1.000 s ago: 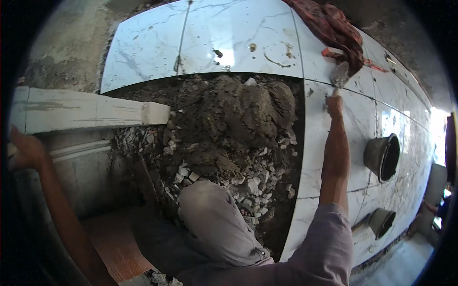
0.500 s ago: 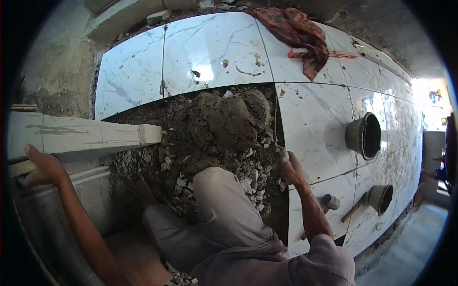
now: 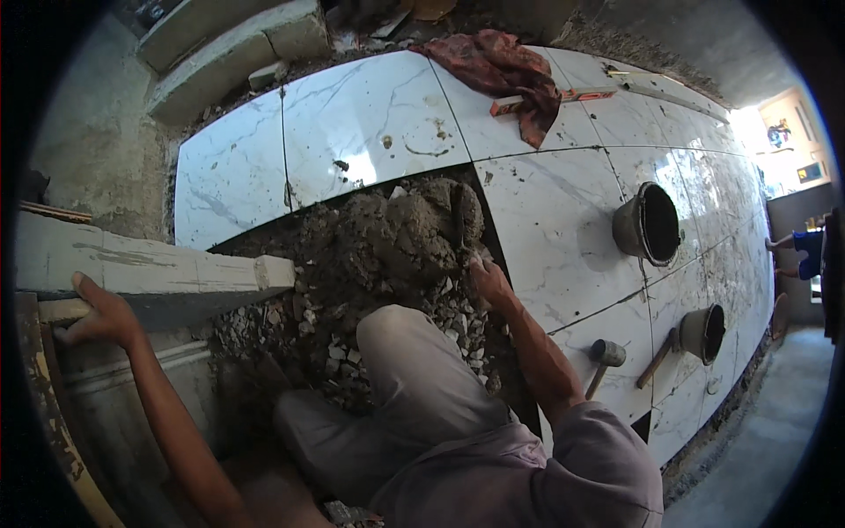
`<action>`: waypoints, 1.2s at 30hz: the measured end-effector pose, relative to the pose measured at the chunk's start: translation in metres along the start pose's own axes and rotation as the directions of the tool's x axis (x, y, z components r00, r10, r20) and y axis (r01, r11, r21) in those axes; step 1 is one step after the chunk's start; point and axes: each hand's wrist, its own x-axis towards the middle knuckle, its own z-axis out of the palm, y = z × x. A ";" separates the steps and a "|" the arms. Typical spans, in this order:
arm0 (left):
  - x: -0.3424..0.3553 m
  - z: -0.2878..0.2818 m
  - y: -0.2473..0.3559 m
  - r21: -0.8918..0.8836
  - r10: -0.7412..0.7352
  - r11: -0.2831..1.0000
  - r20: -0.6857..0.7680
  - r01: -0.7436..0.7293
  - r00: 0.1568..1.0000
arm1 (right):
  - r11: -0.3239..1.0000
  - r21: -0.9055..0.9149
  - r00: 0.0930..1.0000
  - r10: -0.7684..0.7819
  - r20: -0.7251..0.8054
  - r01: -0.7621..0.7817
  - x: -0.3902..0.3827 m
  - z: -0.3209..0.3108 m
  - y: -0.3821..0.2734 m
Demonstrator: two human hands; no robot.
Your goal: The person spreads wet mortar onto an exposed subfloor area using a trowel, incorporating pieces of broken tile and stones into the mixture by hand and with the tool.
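My right hand [image 3: 487, 275] is closed round the handle of a trowel [image 3: 459, 216], whose mud-coated blade presses into the right side of a mound of wet mortar [image 3: 387, 227]. The mortar lies on rubble in a gap bordered by white marble-patterned tiles [image 3: 361, 106]. On the left, my left hand [image 3: 104, 315] grips the edge of a pale ledge [image 3: 167, 258], thumb on its side. A short wooden bar [image 3: 63, 310] meets the fingers there; their tips are partly hidden. My bent knee [image 3: 393, 330] is just in front of the mortar.
Two dark buckets, a larger one [image 3: 647, 224] and a smaller one [image 3: 701, 334], lie on the right-hand tiles. A mallet [image 3: 607, 354] is nearby. A reddish cloth [image 3: 502, 75] covers part of an orange spirit level [image 3: 588, 94]. Another person [image 3: 805, 251] is at the far right.
My right hand has moved left with the trowel, from the tile edge onto the mortar mound. My left hand keeps its place at the ledge. The view has turned slightly.
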 end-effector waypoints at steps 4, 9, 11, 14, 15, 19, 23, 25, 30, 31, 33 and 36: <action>0.001 -0.004 0.009 0.023 -0.021 1.000 0.035 0.020 0.999 | 0.938 -0.113 0.945 -0.326 0.031 0.327 -0.028 -0.013 -0.020; -0.005 0.005 0.018 -0.009 -0.116 0.993 0.033 0.116 0.993 | 0.993 -0.079 0.996 0.085 0.006 -0.084 -0.004 -0.002 0.045; 0.002 -0.001 0.008 0.022 -0.030 0.999 0.052 0.029 0.998 | 0.993 -0.027 0.991 0.115 0.064 -0.114 -0.027 0.016 0.043; 0.006 -0.004 0.007 0.001 -0.012 1.000 0.014 0.012 1.000 | 0.995 0.001 0.992 0.097 0.080 -0.097 -0.051 0.002 -0.006; 0.003 -0.002 0.012 0.026 -0.071 0.997 0.020 0.070 0.997 | 0.995 0.079 0.998 0.056 0.042 -0.060 -0.044 -0.006 -0.013; -0.001 0.001 0.013 0.067 -0.005 0.998 0.044 0.002 0.999 | 0.994 -0.100 0.991 0.063 0.120 -0.051 -0.010 -0.022 0.040; 0.002 -0.008 0.025 -0.059 -0.047 0.997 0.037 0.049 0.998 | 0.988 -0.149 0.999 -0.043 0.030 0.047 -0.047 -0.031 0.003; 0.001 -0.005 0.032 -0.022 -0.105 0.994 0.020 0.106 0.994 | 0.972 -0.231 0.999 -0.047 -0.005 0.045 -0.033 -0.041 -0.009; -0.007 0.006 0.033 -0.037 -0.122 0.991 0.070 0.125 0.990 | 0.324 -0.592 0.647 -0.590 0.483 0.738 -0.002 -0.055 0.066; -0.002 0.000 0.033 -0.066 -0.102 0.992 0.056 0.106 0.993 | 0.315 -0.578 0.630 -0.599 0.494 0.753 -0.009 -0.052 0.053; 0.005 -0.007 0.015 -0.071 -0.101 0.992 0.049 0.105 0.994 | 0.489 -0.608 0.779 -0.425 0.460 0.626 -0.028 -0.059 0.021; 0.003 -0.005 0.024 -0.046 -0.067 0.996 0.052 0.070 0.996 | 0.752 -0.587 0.948 -0.302 0.101 0.301 -0.037 -0.069 -0.009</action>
